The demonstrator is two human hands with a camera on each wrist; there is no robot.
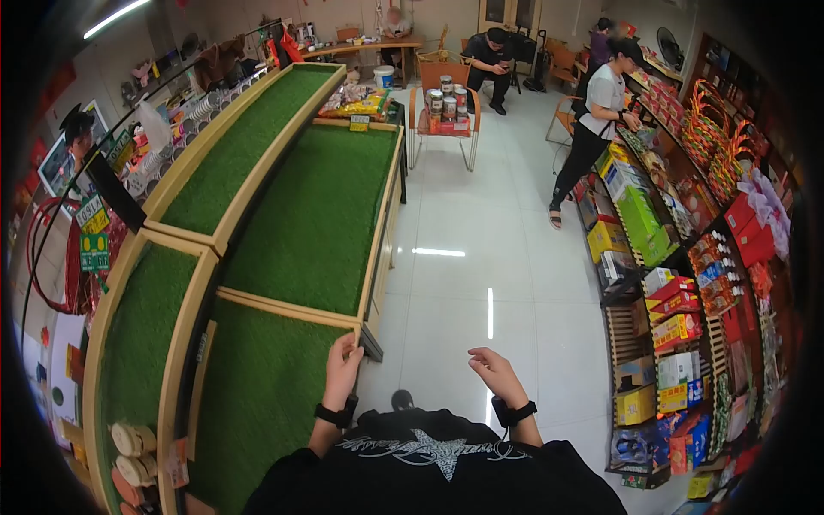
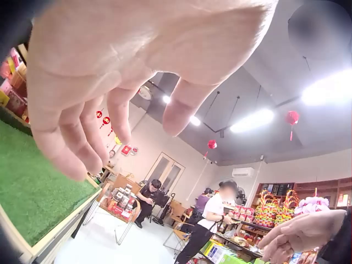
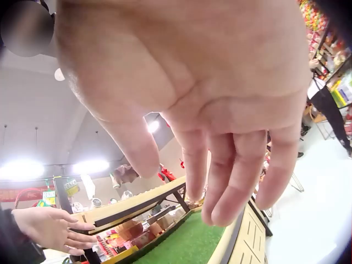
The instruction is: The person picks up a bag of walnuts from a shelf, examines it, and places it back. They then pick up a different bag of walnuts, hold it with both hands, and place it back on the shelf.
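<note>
Both hands are empty, their fingers loosely straight and holding nothing. The left hand (image 1: 342,367) hovers by the wooden rim at the near corner of the table (image 1: 371,257), which is lined with green turf (image 1: 309,215); whether its fingertips touch the rim cannot be told. The right hand (image 1: 495,371) hangs over the white tiled floor (image 1: 481,257), apart from the table. Each wrist wears a black band. Across the aisle stand shelves (image 1: 678,343) packed with coloured boxes, and a person in a white shirt (image 1: 601,112) faces them.
</note>
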